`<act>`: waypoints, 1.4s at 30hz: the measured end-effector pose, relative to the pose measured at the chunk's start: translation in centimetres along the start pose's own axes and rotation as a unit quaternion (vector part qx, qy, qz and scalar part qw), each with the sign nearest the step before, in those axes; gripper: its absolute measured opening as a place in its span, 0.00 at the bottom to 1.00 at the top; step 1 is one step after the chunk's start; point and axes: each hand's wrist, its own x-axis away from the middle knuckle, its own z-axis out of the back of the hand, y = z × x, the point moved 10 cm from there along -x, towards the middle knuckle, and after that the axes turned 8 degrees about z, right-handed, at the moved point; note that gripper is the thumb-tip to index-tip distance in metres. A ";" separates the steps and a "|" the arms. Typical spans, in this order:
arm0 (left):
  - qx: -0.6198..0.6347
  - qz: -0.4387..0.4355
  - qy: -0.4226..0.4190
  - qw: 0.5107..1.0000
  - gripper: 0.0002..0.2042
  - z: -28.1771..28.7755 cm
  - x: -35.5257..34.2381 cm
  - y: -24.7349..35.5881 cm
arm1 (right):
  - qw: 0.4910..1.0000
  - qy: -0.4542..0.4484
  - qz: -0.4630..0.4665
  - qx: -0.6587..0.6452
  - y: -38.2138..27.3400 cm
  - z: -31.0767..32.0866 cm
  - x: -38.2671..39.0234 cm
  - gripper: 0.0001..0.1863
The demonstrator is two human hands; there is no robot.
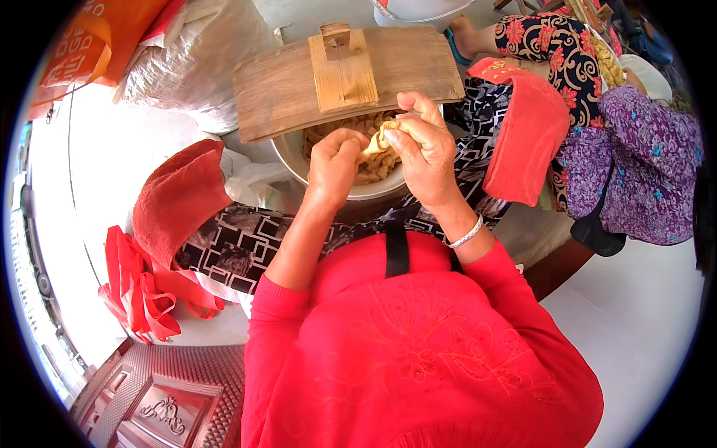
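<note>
My left hand (335,160) is closed in a pinch at one end of a pale yellow, folded piece (375,142), soft-looking, held above a wide metal basin (297,169). My right hand (426,153) grips the same piece between thumb and fingers, with one finger raised. Inside the basin lie several similar yellowish pieces (370,170). A wooden board (272,89) with an upright wooden handle (334,43) rests over the basin's far part. Red cloths (175,194) (523,142) cover my knees on either side, over patterned trousers.
A white sack (194,67) and an orange bag (89,45) stand back left. Red straps (138,291) hang at left, above a dark red carved door panel (160,396). Another person's patterned leg (553,60) and purple floral cloth (642,164) are at right. A white bucket (418,10) sits behind.
</note>
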 end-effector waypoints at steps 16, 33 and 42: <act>-0.476 -0.470 0.059 0.741 0.05 -2.6 7.6 9.2 | 0.911 -0.259 -0.252 -0.199 4.9 -3.4 -0.4 0.17; -0.194 -0.154 0.014 0.969 0.05 3.9 -4.4 10.1 | 0.984 -0.137 -0.110 0.013 7.1 -3.6 -6.3 0.05; -0.406 -0.287 0.166 0.852 0.06 5.3 -5.0 10.4 | 0.978 -0.163 -0.054 0.117 6.3 -3.1 -5.4 0.07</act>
